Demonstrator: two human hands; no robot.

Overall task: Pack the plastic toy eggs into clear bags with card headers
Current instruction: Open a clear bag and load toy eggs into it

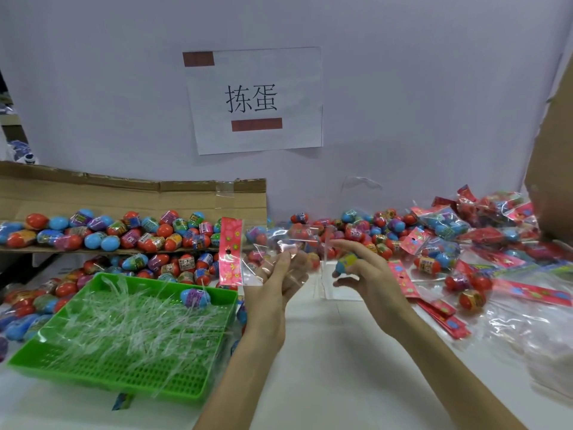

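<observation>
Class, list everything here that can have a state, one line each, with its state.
clear bag: held up, no egg inside
card header: upright at the bag's left end
blue egg: pinched, outside the bag
left-hand grip: holds the bag
right-hand grip: pinches the egg
green tray: holds clear strips and a loose egg
paper sign: taped up
packed bags: filled, piled at right

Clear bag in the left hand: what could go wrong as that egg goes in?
1. The clear bag hangs limp from the left hand, its mouth not plainly open, so the egg held in the right hand may snag on the film.
2. If the egg slips, it could roll among the loose eggs on the table and get lost.
</observation>
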